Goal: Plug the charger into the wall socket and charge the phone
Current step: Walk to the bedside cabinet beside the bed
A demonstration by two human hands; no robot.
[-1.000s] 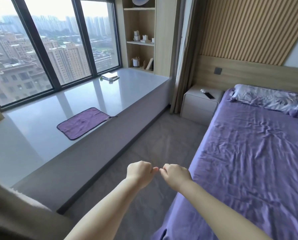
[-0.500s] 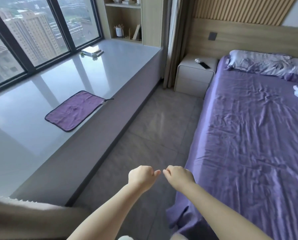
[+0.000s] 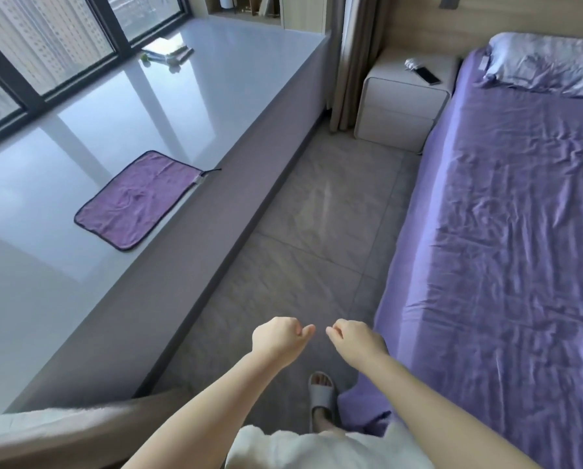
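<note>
two loose fists hang in front of you over the grey tiled floor (image 3: 317, 211), empty and close together without touching. sweeping left to right: at ten o'clock the dark-framed window (image 3: 46, 45) runs along a glossy grey ledge (image 3: 215, 96), with a purple cloth (image 3: 138, 199) lying flat near its front edge and some books (image 3: 166, 52) farther back by the glass. your left hand (image 3: 278, 340) is curled shut on nothing, thumb tip toward the other; your right hand (image 3: 356, 338) is curled the same way, just beside it. at one o'clock a white nightstand (image 3: 398, 106) stands against the bed, and on top lie the phone (image 3: 429, 76) and, just left of it, a pale bundle that may be the charger (image 3: 412, 63). at two o'clock the purple bed (image 3: 520, 214) fills the right side, with a pillow (image 3: 547, 62) at its head.
</note>
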